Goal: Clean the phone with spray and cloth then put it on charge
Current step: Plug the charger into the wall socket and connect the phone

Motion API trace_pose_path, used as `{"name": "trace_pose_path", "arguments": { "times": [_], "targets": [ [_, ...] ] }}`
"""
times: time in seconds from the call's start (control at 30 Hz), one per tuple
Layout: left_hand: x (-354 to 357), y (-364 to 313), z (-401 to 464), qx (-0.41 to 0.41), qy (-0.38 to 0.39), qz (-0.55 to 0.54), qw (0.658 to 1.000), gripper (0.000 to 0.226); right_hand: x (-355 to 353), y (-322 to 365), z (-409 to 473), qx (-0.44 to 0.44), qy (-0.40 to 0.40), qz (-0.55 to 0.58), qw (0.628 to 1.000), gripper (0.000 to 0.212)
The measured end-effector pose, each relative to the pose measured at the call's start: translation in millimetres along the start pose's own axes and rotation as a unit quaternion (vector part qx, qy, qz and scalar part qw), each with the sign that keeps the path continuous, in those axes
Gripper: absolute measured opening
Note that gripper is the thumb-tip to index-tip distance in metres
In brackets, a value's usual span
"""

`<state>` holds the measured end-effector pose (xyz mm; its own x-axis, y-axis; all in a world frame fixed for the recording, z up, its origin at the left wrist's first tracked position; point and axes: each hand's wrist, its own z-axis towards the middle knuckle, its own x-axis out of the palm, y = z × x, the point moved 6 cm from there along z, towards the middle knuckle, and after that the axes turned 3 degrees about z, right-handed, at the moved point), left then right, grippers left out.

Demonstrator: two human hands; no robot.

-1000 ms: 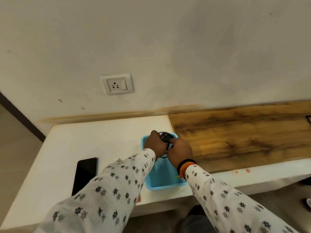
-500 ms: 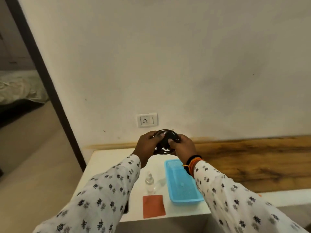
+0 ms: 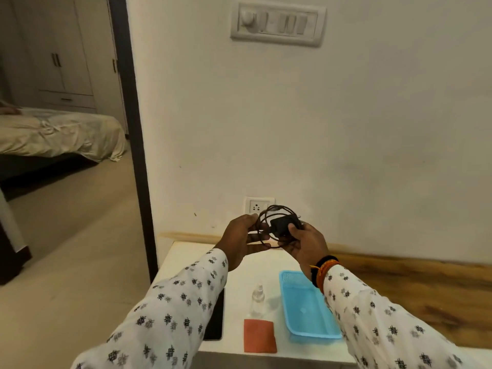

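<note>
We hold a black plug-in charger [image 3: 281, 225] with its coiled dark cable [image 3: 266, 235] before the white wall socket [image 3: 258, 207]; right hand [image 3: 306, 242] fingers clamp the charger, left hand [image 3: 239, 239] fingers seemingly pinch the coil. We should uncoil first, then line the pins up squarely.

White wall [image 3: 346, 129], switch panel [image 3: 278, 23]; dark door frame [image 3: 133, 129]; bed [image 3: 53, 134], wardrobe [image 3: 64, 49] beyond.
</note>
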<state>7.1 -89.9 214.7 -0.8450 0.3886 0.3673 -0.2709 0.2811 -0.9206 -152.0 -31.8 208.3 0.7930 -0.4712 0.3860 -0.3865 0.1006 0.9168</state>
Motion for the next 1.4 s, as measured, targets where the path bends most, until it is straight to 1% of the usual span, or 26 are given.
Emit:
{"name": "trace_pose_path", "arguments": {
  "times": [0.1, 0.27, 0.37, 0.47, 0.6, 0.67, 0.73, 0.8, 0.9, 1.0, 1.03, 1.07, 1.1, 1.13, 1.17, 1.2, 1.27, 1.3, 1.4],
  "targets": [
    [-7.3, -3.1, -1.7, 0.003, 0.013, -0.004, 1.000, 0.014, 4.3, 2.1, -3.9, 0.012, 0.012, 0.036, 0.999, 0.021],
    [-11.6, -9.8, -4.8, 0.032, 0.031, 0.075, 0.996, 0.018, 6.2, -0.5, -11.4, 0.040, 0.036, 0.044, 0.998, 0.027],
    [-14.1, -10.8, -7.2, 0.038, 0.034, 0.110, 0.993, 0.019, 5.7, -1.3, -14.6, 0.034, 0.045, 0.027, 0.998, 0.029],
    [-15.4, -6.4, -8.2, 0.024, 0.016, 0.150, 0.988, 0.023, 8.4, -2.7, -17.2, 0.034, 0.068, 0.009, 0.997, 0.030],
    [-14.2, 1.8, -11.1, -0.011, -0.009, 0.197, 0.980, 0.030, 18.6, -8.8, -23.4, 0.046, 0.118, 0.005, 0.992, 0.039],
    [-15.3, 3.5, -11.2, -0.022, -0.042, 0.178, 0.983, 0.027, 20.3, -12.1, -25.4, 0.043, 0.122, 0.027, 0.991, 0.042],
    [-17.0, 4.4, -11.1, -0.030, -0.080, 0.120, 0.989, 0.025, 19.7, -14.4, -26.7, 0.042, 0.112, 0.045, 0.992, 0.044],
    [-18.3, 6.2, -9.9, -0.024, -0.110, 0.071, 0.991, 0.025, 19.1, -17.3, -27.7, 0.056, 0.101, 0.058, 0.992, 0.040],
    [-18.1, 7.3, -9.4, 0.007, -0.138, 0.056, 0.989, 0.023, 19.1, -19.9, -30.9, 0.071, 0.083, 0.085, 0.990, 0.029],
    [-13.9, 7.2, -11.4, 0.043, -0.138, 0.081, 0.986, 0.011, 17.2, -19.3, -31.7, 0.070, 0.066, 0.090, 0.991, 0.024],
    [-12.2, 5.3, -12.8, 0.067, -0.136, 0.096, 0.984, 0.005, 15.7, -18.9, -30.8, 0.066, 0.062, 0.093, 0.992, 0.024],
    [-12.3, 1.8, -13.2, 0.104, -0.146, 0.133, 0.975, 0.007, 14.0, -18.2, -29.7, 0.061, 0.058, 0.095, 0.992, 0.025],
    [-12.6, -3.7, -14.7, 0.151, -0.161, 0.192, 0.956, 0.013, 12.1, -17.5, -28.6, 0.058, 0.054, 0.095, 0.992, 0.027],
    [-11.2, -9.7, -16.5, 0.195, -0.171, 0.257, 0.931, 0.014, 10.7, -16.8, -27.6, 0.056, 0.051, 0.094, 0.993, 0.028],
    [-9.2, -14.3, -17.3, 0.227, -0.169, 0.298, 0.912, 0.008, 9.6, -16.2, -27.0, 0.054, 0.051, 0.093, 0.993, 0.028],
    [-6.2, -16.1, -16.9, 0.239, -0.154, 0.312, 0.906, 0.002, 8.7, -15.4, -26.7, 0.054, 0.054, 0.095, 0.993, 0.028],
    [-3.8, -14.3, -11.4, 0.226, -0.119, 0.307, 0.917, 0.011, 5.9, -13.3, -26.5, 0.053, 0.056, 0.096, 0.992, 0.028],
    [-3.1, -13.9, -9.5, 0.219, -0.109, 0.313, 0.918, 0.012, 4.5, -12.5, -26.4, 0.052, 0.053, 0.091, 0.993, 0.028],
    [0.1, -11.8, -6.1, 0.224, -0.095, 0.355, 0.903, 0.009, 3.9, -11.6, -27.3, 0.046, 0.047, 0.070, 0.995, 0.031]
  ]
}}
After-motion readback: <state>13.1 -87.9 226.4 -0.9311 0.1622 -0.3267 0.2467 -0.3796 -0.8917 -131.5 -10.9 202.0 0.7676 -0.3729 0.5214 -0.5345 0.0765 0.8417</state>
